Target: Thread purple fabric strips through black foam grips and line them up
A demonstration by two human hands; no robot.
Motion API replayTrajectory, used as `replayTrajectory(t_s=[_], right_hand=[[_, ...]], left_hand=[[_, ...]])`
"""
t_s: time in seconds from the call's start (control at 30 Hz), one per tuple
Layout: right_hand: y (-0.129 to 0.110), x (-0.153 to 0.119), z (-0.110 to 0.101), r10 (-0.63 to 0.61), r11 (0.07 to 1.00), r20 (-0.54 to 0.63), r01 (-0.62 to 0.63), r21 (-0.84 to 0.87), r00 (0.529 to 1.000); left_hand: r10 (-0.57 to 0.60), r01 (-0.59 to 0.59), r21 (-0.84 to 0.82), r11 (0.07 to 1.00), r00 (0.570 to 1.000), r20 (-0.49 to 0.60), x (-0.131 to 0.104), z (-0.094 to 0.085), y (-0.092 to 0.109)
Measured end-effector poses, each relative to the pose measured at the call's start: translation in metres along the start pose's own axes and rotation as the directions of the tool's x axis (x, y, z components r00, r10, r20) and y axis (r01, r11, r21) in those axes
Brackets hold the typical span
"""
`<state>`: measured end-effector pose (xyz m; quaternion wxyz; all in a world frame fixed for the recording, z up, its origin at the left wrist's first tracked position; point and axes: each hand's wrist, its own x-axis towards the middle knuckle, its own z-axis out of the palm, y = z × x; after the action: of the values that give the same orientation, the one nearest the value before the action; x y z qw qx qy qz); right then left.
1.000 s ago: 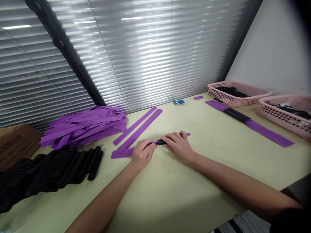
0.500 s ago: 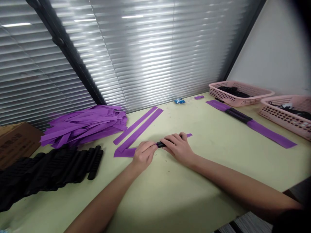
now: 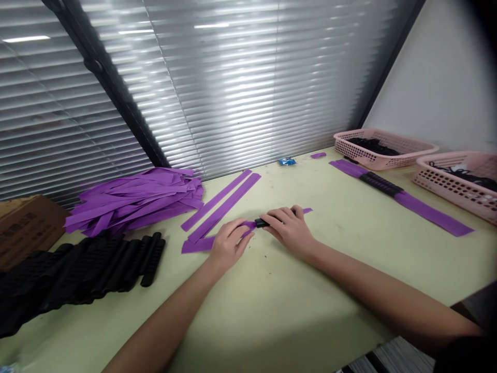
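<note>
My left hand (image 3: 228,242) pinches a purple strip (image 3: 198,245) close to where it enters a black sleeve (image 3: 260,223). Fingers of my right hand (image 3: 289,228) wrap over the sleeve and hide most of it. A short purple end pokes out beyond the right fingers. To the left, the same strip lies on the table, near two loose diagonal purple strips (image 3: 227,204). On the right side lies another purple strip (image 3: 430,213) with a black sleeve (image 3: 380,185) around its middle.
A purple strip pile (image 3: 135,199) lies at the left, behind a row of black sleeves (image 3: 89,269). A cardboard box (image 3: 31,228) stands at the far left. Two pink baskets (image 3: 388,161) (image 3: 446,186) with black items are at the right. A blue packet (image 3: 287,161) lies near the blinds.
The held sleeve and my right hand have shifted slightly right and up. More purple strip now shows between my left fingers and the sleeve's left end.
</note>
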<state>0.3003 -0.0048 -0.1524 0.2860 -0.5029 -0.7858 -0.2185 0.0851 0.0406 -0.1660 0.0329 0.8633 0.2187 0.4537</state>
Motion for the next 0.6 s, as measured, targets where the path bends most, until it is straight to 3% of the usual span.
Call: replayTrajectory(t_s=[0.33, 0.6], right_hand=[[-0.0028, -0.0022, -0.0001, -0.01, 1.0, 0.031, 0.01, 0.006, 0.999], [-0.0051, -0.0014, -0.0042, -0.019, 0.998, 0.015, 0.018, 0.067, 1.0]], left_hand=[[0.047, -0.048, -0.049, 0.998, 0.999, -0.017, -0.0032, 0.0043, 0.0014], [0.012, -0.02, -0.111, 0.994, 0.997, -0.07, -0.0022, 0.0029, 0.0049]])
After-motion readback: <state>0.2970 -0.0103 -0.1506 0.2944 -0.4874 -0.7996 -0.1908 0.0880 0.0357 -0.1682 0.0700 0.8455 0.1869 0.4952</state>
